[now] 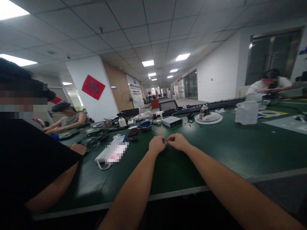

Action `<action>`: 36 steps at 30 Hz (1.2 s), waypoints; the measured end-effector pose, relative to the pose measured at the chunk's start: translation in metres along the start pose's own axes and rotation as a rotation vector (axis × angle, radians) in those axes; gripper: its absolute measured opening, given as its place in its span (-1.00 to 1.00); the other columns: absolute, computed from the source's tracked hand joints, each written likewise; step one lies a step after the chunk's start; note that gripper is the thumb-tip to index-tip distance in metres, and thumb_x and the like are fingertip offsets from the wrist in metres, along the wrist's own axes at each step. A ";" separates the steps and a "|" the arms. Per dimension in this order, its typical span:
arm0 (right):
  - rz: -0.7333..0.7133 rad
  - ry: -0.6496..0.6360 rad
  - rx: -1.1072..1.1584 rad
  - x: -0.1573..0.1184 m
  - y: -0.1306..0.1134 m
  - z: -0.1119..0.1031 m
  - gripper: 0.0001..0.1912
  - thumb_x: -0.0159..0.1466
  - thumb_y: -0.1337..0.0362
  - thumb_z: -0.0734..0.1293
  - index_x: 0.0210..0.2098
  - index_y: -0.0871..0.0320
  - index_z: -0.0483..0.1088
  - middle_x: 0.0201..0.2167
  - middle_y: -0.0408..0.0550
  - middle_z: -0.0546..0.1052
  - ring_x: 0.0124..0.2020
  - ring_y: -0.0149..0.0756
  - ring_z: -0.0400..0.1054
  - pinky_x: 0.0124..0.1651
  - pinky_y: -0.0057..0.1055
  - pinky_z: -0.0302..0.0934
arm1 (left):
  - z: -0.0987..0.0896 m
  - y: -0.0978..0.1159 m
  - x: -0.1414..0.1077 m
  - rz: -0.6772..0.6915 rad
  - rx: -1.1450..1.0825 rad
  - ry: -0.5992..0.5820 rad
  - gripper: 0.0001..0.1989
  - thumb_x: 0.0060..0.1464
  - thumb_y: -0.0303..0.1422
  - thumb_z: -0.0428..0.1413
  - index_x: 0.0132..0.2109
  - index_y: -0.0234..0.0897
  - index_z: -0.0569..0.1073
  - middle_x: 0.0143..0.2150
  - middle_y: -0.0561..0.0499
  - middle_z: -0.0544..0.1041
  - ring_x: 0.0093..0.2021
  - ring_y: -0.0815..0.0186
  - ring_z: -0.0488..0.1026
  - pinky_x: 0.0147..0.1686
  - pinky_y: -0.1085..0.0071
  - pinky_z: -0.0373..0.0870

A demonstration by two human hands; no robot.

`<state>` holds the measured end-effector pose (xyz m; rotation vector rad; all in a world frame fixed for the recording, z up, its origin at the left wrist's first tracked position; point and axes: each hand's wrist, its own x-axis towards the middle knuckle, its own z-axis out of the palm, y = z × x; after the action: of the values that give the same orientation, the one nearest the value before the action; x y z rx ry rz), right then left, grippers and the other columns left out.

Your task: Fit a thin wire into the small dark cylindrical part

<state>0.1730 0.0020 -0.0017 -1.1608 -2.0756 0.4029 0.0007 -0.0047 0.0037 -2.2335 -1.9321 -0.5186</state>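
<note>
My left hand (156,145) is closed around a small round part (164,140) with a dark face and a silvery rim. The part is too small in view for me to tell its kind. Close beside it, my right hand (178,141) has thumb and fingertips pinched together at the part's edge. Whatever sits between those fingertips is too small to make out. Both hands are low over the green tabletop (172,174). Beyond them lies a flat silver box with a black front (172,121).
To the left are a white bag (102,156), a dark mouse (133,139), black cables (94,139) and a bowl of blue items (144,125). A white fan grille with its motor (208,118) stands right of the box. A person in black (35,153) sits close on my left.
</note>
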 end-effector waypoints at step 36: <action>0.070 0.015 -0.116 -0.004 -0.009 -0.006 -0.81 0.13 0.20 0.39 -0.30 0.06 0.64 -0.35 -0.04 0.63 -0.30 -0.21 0.48 -0.26 -0.40 0.24 | -0.004 0.006 -0.003 0.016 0.104 -0.045 -0.74 0.14 -0.14 0.08 -0.17 -0.14 0.57 -0.15 -0.11 0.61 -0.10 0.11 0.56 -0.13 0.28 0.48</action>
<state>0.1728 -0.0065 0.0056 -1.3038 -2.0725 0.3090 0.0058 -0.0099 0.0069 -2.2117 -1.9142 -0.3598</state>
